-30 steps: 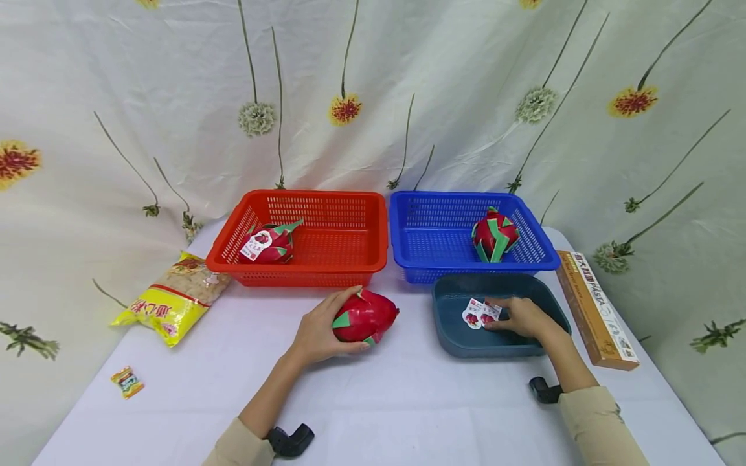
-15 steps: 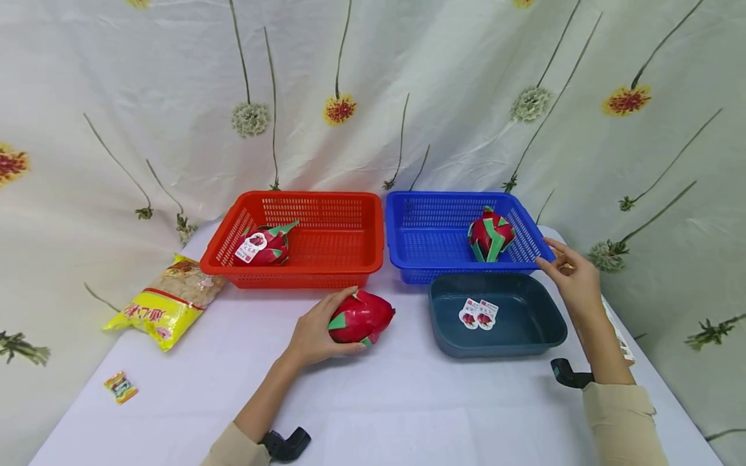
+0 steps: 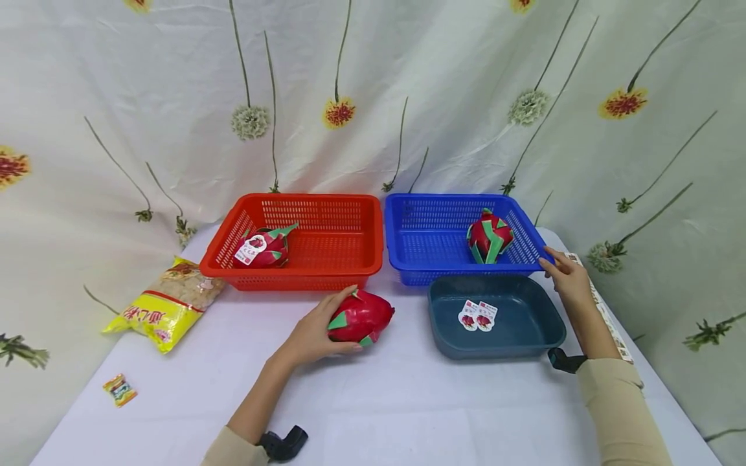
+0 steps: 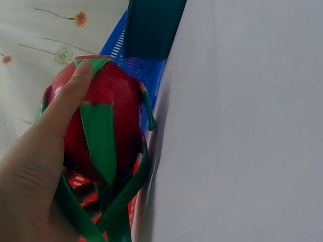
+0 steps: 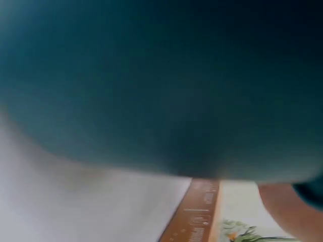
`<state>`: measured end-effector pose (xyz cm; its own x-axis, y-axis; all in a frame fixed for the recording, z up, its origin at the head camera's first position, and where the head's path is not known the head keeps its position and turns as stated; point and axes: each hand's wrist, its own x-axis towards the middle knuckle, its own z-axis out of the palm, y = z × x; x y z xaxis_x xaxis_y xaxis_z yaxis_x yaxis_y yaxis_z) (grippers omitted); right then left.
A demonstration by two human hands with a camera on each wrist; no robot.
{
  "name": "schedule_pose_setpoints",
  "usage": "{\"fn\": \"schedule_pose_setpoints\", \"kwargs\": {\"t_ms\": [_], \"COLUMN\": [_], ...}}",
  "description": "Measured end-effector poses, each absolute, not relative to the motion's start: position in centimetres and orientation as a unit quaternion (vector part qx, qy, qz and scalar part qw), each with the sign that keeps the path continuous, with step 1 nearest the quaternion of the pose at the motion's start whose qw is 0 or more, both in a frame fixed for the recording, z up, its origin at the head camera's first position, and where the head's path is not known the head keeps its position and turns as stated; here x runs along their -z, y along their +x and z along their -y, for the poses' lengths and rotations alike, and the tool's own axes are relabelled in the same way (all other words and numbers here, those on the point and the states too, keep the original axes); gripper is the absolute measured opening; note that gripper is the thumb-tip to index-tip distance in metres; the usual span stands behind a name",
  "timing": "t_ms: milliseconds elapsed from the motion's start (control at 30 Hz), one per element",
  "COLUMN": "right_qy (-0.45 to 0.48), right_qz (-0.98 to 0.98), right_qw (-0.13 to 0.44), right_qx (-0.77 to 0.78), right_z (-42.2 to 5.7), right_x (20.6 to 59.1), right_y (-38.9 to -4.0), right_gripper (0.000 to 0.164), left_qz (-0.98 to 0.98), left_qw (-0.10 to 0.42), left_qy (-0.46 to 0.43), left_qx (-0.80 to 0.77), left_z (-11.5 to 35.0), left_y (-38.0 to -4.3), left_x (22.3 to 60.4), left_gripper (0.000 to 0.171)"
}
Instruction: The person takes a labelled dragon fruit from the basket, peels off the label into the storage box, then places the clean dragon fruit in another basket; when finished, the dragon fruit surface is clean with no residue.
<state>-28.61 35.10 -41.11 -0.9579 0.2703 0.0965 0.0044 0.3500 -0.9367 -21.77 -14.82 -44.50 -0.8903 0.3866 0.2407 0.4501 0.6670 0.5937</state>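
My left hand [image 3: 311, 330] grips a red toy dragon fruit [image 3: 362, 316] with green leaf tips, low over the white cloth. The left wrist view shows the thumb across its top and the long green leaves [image 4: 103, 146] from behind. At the front right corner of the blue basket [image 3: 437, 264], my right hand [image 3: 570, 279] pinches the rim between thumb and fingers. Inside that basket sits another dragon fruit [image 3: 489, 237]. Just in front stands a dark teal tray [image 3: 495, 353] holding two white fruit stickers [image 3: 478, 315]. In the right wrist view the tray's side [image 5: 151, 101] hides the fingers.
A red basket [image 3: 291, 282] with a labelled dragon fruit [image 3: 262, 247] stands at the back left. Beside it lies a yellow pasta bag [image 3: 166, 303]; a small snack packet [image 3: 120, 389] is nearer. A brown pasta box [image 5: 194, 214] lies right of the tray, partly behind my right arm.
My right hand has left the stickers in the tray and moved up and right to the blue basket's corner, where its fingers have closed on the rim. The left hand keeps its hold.
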Motion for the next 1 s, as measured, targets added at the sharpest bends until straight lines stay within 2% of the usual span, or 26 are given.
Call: {"fn": "schedule_pose_setpoints", "kwargs": {"t_ms": [67,267,467,567,700,833,1000], "right_qy": [-0.076,-0.041,-0.016,-0.014,-0.003,0.012,0.011], "right_qz": [0.770,0.694,0.646,0.640,0.634,0.629,0.632], "right_qw": [0.100,0.096,0.087,0.084,0.088,0.088,0.089], "right_qx": [-0.625,-0.713,-0.758,-0.764,-0.768,-0.772,-0.770], "right_z": [-35.1,-34.9,-34.7,-34.6,-34.6,-34.6,-34.3], "right_x": [41.4,41.7,42.1,42.1,41.9,41.7,41.7], "right_y": [-28.7,-28.8,-28.5,-28.2,-28.1,-28.2,-28.2], "right_gripper": [0.060,0.061,0.060,0.058,0.055,0.056,0.058], "left_qz": [0.906,0.887,0.876,0.851,0.811,0.794,0.791], "left_qw": [0.025,-0.018,0.005,0.019,0.050,0.107,0.142], "left_qy": [-0.237,-0.264,-0.278,-0.299,-0.325,-0.332,-0.330], "left_qx": [0.349,0.377,0.394,0.432,0.484,0.498,0.496], "left_z": [15.0,15.3,14.7,13.2,10.1,6.8,2.7], "left_y": [-21.9,-22.3,-22.0,-21.3,-21.6,-25.7,-32.2], "left_x": [44.2,43.9,43.3,40.8,35.2,31.9,30.4], "left_gripper": [0.101,0.102,0.097,0.096,0.096,0.098,0.094]}}
